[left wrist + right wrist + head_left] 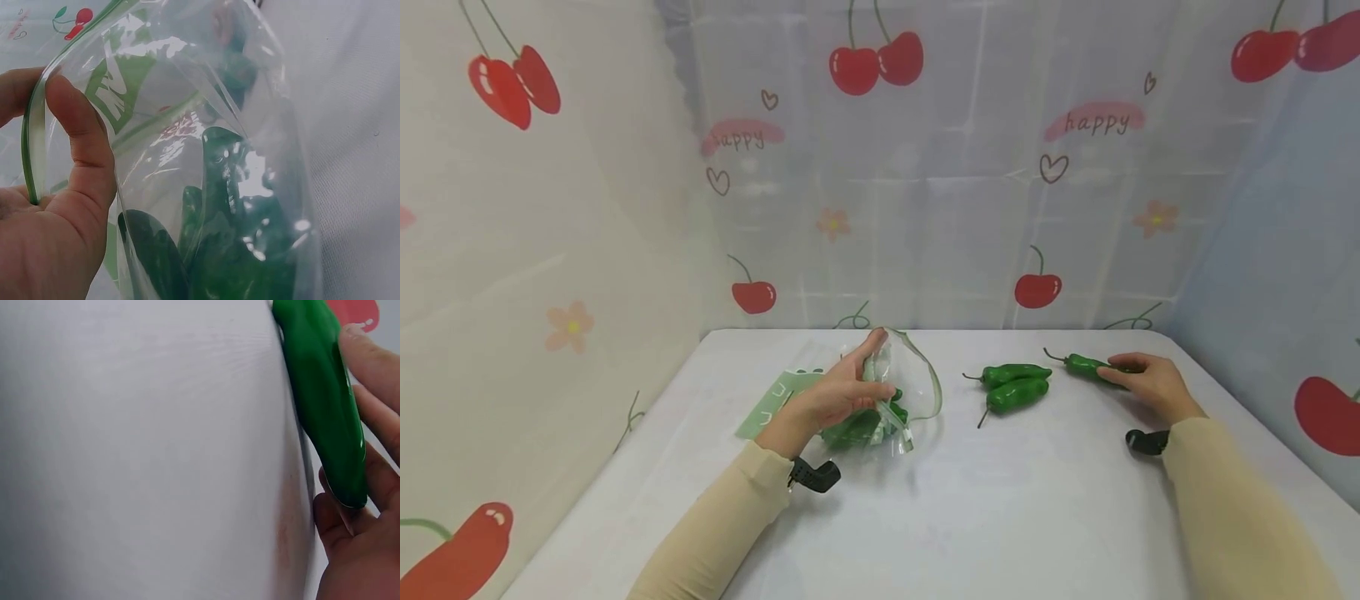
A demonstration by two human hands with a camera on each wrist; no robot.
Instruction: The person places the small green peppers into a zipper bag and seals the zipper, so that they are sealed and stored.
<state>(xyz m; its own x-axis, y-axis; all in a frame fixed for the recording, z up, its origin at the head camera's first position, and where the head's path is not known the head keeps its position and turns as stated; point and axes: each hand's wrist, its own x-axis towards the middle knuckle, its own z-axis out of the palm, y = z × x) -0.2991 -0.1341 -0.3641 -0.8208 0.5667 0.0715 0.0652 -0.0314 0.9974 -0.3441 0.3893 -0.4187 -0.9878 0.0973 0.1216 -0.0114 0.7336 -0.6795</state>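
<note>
My left hand holds a clear zip bag by its green-edged mouth, the rim pinched between thumb and fingers. The mouth gapes toward the right, and several green peppers lie inside, seen through the plastic. On the right side of the table, my right hand grips a long green pepper by its blunt end, its stem pointing left. In the right wrist view the thumb lies along that pepper, with the fingers curled behind and below it.
Between the hands, two more green peppers lie side by side on the white table. A flat pale green printed piece shows left of the bag. Behind the table hangs a cherry-patterned curtain, with similar sheets on both sides.
</note>
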